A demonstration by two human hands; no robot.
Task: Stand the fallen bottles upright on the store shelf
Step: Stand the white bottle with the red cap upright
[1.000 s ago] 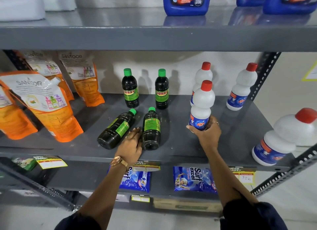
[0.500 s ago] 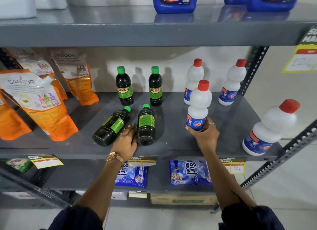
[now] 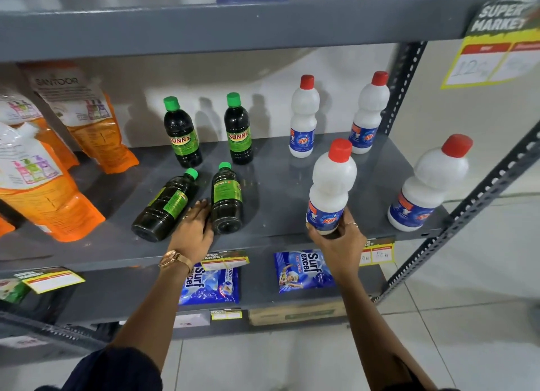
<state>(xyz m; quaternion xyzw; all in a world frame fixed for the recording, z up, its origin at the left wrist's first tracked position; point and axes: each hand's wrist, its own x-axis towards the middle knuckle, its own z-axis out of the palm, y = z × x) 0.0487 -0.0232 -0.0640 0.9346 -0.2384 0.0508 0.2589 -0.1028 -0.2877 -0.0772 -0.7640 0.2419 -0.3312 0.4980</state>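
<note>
Two dark green-capped bottles lie on their sides on the grey shelf (image 3: pixel 277 186): one (image 3: pixel 166 206) angled left, the other (image 3: pixel 226 199) pointing back. My left hand (image 3: pixel 194 228) rests flat between them, fingers against the right one's lower side. My right hand (image 3: pixel 339 238) grips the base of a white red-capped bottle (image 3: pixel 331 186), held upright at the shelf's front edge. Two more dark bottles (image 3: pixel 181 133) (image 3: pixel 238 130) and two white bottles (image 3: pixel 304 119) (image 3: pixel 369 113) stand upright at the back. Another white bottle (image 3: pixel 429 186) stands at the right front corner.
Orange refill pouches (image 3: pixel 52 186) lean at the left of the shelf. A perforated metal upright (image 3: pixel 493 183) runs along the right side. Blue detergent packets (image 3: pixel 304 271) lie on the shelf below. Price tags (image 3: pixel 225 260) hang from the front edge.
My right hand has carried the white bottle rightward and toward the front edge. My left hand stays between the two fallen dark bottles. The camera view has shifted.
</note>
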